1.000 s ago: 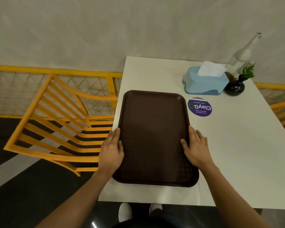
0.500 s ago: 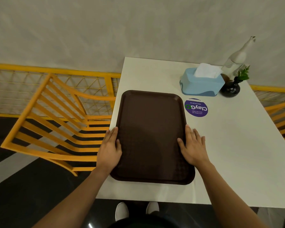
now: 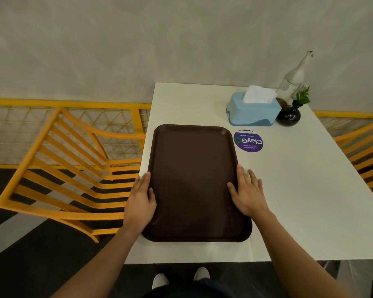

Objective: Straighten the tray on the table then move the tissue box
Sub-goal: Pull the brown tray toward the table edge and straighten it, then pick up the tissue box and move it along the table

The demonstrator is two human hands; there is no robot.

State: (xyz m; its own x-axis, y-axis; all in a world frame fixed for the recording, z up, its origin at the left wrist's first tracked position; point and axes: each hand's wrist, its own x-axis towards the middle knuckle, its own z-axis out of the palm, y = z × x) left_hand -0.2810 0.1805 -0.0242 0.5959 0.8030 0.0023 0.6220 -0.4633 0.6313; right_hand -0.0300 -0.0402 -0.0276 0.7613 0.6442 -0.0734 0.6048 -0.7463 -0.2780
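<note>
Round purple sticker (image 3: 248, 140) on white table (image 3: 299, 190), reads "ClayGo", upside down, smaller lines unreadable

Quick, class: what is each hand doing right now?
Left hand: open, flat against the tray's left edge.
Right hand: open, flat on its right edge.

Brown tray (image 3: 192, 181) on white table (image 3: 299, 201), left hand (image 3: 140, 203) and right hand (image 3: 249, 193) flat on its sides, blue tissue box (image 3: 253, 110) beyond

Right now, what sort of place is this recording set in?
Probably a self-service canteen or food court. A dark brown plastic serving tray lies on a white table, beside a round purple sticker asking diners to clean up, a light blue tissue box, and orange slatted chairs.
</note>
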